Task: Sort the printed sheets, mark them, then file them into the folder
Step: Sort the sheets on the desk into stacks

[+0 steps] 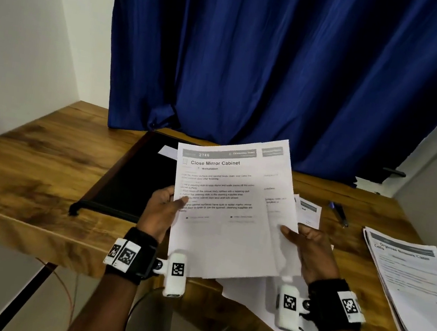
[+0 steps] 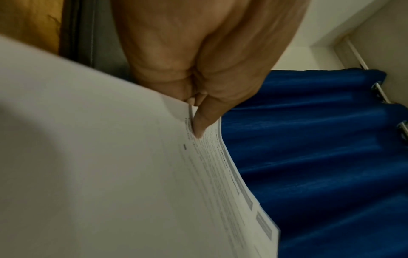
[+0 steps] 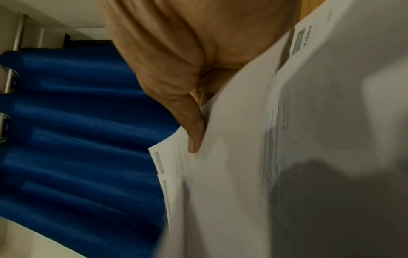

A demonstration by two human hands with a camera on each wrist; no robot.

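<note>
Fingers: left hand [image 1: 162,208] pinches the left edge of a fanned bundle of white printed sheets [image 1: 229,209], thumb on top; right hand [image 1: 309,251] pinches the right edge likewise. Bundle held raised over the brown wooden table [image 1: 30,155]; top page headed "Close Mirror Cabinet".

Black open folder [image 1: 136,179]: flat behind the bundle, apart from it.

Second stack of printed pages [image 1: 416,285]: far right.

Dark pen [image 1: 341,213]: beside it.

Step, judged: sorting. Next move calls for peeling off the top page and assigning it to a pile.
</note>
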